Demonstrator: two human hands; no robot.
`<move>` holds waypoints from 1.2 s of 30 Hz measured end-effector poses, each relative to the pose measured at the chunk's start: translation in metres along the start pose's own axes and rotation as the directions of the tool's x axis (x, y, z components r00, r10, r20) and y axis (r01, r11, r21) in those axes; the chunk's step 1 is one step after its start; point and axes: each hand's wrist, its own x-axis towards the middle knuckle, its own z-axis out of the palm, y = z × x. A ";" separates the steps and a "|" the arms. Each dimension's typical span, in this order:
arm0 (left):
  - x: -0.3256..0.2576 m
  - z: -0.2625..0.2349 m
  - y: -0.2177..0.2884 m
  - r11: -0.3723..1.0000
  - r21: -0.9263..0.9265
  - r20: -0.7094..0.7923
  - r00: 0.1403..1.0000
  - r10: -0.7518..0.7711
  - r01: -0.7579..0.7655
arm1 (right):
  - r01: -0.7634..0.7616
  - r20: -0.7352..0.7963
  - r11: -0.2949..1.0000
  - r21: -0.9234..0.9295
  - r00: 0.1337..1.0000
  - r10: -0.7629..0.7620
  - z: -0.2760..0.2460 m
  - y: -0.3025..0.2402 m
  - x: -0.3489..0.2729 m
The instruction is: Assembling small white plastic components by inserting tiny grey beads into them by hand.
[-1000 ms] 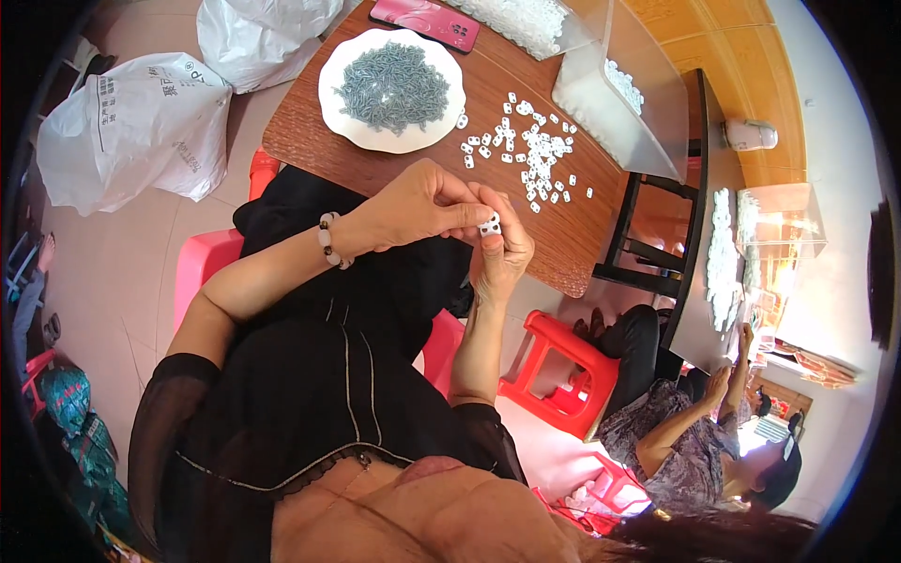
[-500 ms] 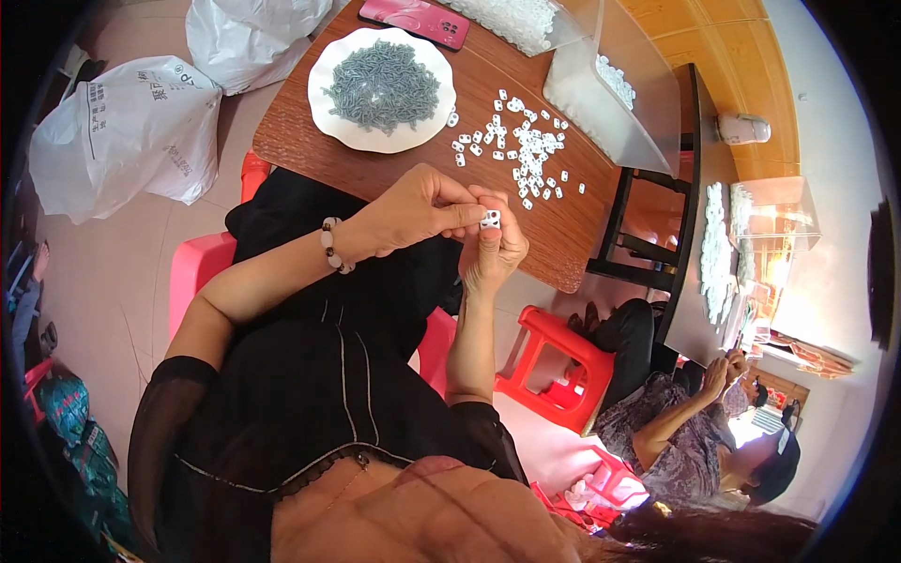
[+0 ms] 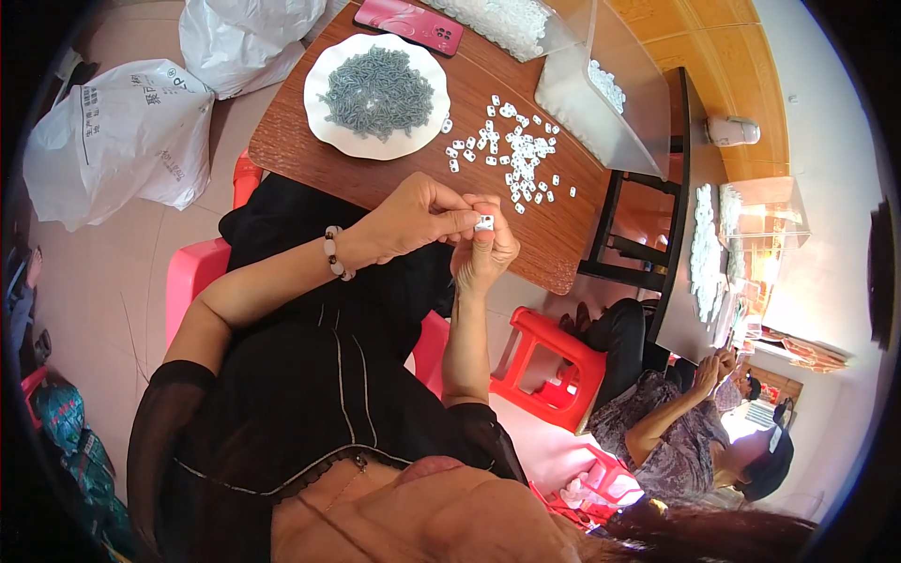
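My left hand [image 3: 410,221], with a beaded bracelet [image 3: 331,251] at the wrist, and my right hand [image 3: 486,257] meet in front of the table edge. Between their pinched fingertips is a small white block with dark holes [image 3: 484,223]; both hands grip it. Whether a smaller part is also in the left fingertips cannot be made out. Beyond the hands, many similar white blocks [image 3: 528,155] lie scattered on the brown table [image 3: 554,239]. A white scalloped plate [image 3: 324,131] there holds a heap of small grey rod-like pieces [image 3: 380,92].
A pink phone [image 3: 410,25] lies beyond the plate. Clear bins [image 3: 601,103] with white pieces stand at the table's far right. White sacks [image 3: 122,141] rest on the floor at left. At right, a red stool [image 3: 549,361] and another person [image 3: 666,432] beside a second table [image 3: 690,328].
The view has shifted slightly, so the table and plate sit a little lower and further left. Both hands keep the white block pinched in nearly the same pose.
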 end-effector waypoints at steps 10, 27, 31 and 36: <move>0.002 0.000 -0.004 1.000 0.008 -0.003 1.000 -0.022 0.022 | 0.054 -0.031 0.995 -0.086 0.998 -0.057 -0.001 0.005 0.000; 0.013 0.003 -0.012 0.996 -0.074 -0.092 0.995 -0.045 0.039 | -0.067 -0.082 0.997 0.045 0.994 0.070 -0.012 0.018 0.002; 0.018 0.001 -0.018 1.000 -0.004 -0.103 0.995 0.013 -0.014 | -0.096 -0.033 0.995 0.029 0.995 0.097 -0.020 0.022 0.003; 0.022 -0.006 -0.027 0.995 0.079 -0.091 0.994 0.067 -0.060 | -0.122 -0.011 0.992 0.033 0.992 0.122 -0.025 0.028 0.004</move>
